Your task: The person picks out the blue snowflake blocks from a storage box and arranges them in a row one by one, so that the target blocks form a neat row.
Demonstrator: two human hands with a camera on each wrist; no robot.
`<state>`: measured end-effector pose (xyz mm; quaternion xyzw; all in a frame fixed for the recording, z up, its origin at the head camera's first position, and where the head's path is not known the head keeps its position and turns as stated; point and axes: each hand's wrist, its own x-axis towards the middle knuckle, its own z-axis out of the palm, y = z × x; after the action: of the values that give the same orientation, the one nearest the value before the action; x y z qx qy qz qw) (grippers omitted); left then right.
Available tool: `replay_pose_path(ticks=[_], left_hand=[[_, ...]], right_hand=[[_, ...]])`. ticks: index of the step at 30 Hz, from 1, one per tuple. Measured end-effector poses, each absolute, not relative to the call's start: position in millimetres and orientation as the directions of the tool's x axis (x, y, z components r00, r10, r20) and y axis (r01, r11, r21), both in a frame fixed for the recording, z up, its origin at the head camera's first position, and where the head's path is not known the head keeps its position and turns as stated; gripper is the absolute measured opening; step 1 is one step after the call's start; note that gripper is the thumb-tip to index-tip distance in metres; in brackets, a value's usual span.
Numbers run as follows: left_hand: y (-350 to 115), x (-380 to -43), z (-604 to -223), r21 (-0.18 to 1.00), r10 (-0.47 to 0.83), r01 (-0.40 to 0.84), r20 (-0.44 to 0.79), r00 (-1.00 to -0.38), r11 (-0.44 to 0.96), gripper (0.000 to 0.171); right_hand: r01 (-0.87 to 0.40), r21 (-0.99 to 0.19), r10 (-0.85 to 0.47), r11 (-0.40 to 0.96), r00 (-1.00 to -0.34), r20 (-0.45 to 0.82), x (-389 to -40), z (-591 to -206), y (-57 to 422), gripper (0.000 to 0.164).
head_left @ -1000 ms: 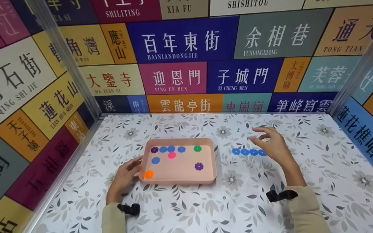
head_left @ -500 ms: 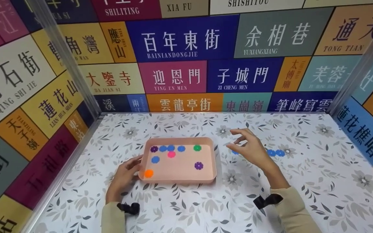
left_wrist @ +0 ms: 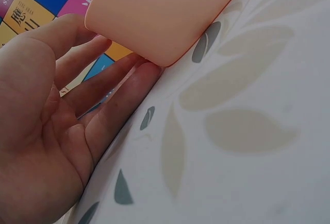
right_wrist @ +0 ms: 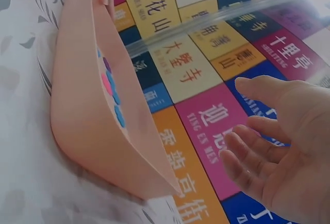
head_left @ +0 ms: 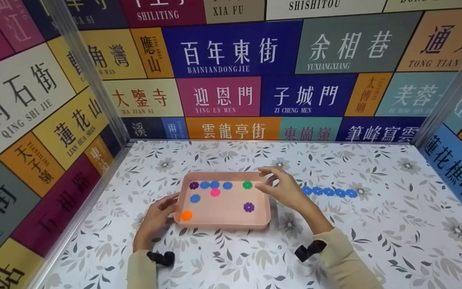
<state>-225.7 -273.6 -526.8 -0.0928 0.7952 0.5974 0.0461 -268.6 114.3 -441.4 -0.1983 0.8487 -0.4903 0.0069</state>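
A pink tray holds several small flower-shaped pieces: blue, purple, an orange piece, a pink piece and a green piece. My left hand touches its left end, fingers loosely extended against the outer wall; the left wrist view shows fingertips at the tray's corner. Over the tray's right rim is my right hand, thumb and forefinger apart near the green piece. Nothing lies between them, and the right wrist view shows relaxed fingers. A row of blue flower pieces lies right of the tray.
White leaf-patterned cloth covers the table. Behind it stands a wall of coloured sign panels, with clear upright corner strips at the left and right. Each wrist wears a black camera.
My right hand has moved left, from above the blue row to the tray's right rim, uncovering the row. The left hand stays at the tray, and the head view shifts slightly.
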Motion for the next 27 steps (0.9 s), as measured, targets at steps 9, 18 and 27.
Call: replay_pose_path(ticks=[9,18,27], left_hand=[[-273,-226,-526,0.940,-0.104,-0.218,-0.197,-0.975,0.264,0.041],[-274,-226,-529,0.945,-0.109,-0.193,-0.169,-0.979,0.263,0.041],[-272,-226,-528,0.961,-0.103,-0.170,-0.151,-0.983,0.218,0.040]], right_hand=[[-0.401,-0.812,-0.428,0.423,-0.879,0.212,-270,-454,72,0.049],[-0.423,-0.799,-0.484,0.427,-0.853,0.194,-270,-467,33,0.048],[-0.330,-0.830,-0.533,0.449,-0.845,0.048,-271,-478,-2,0.053]])
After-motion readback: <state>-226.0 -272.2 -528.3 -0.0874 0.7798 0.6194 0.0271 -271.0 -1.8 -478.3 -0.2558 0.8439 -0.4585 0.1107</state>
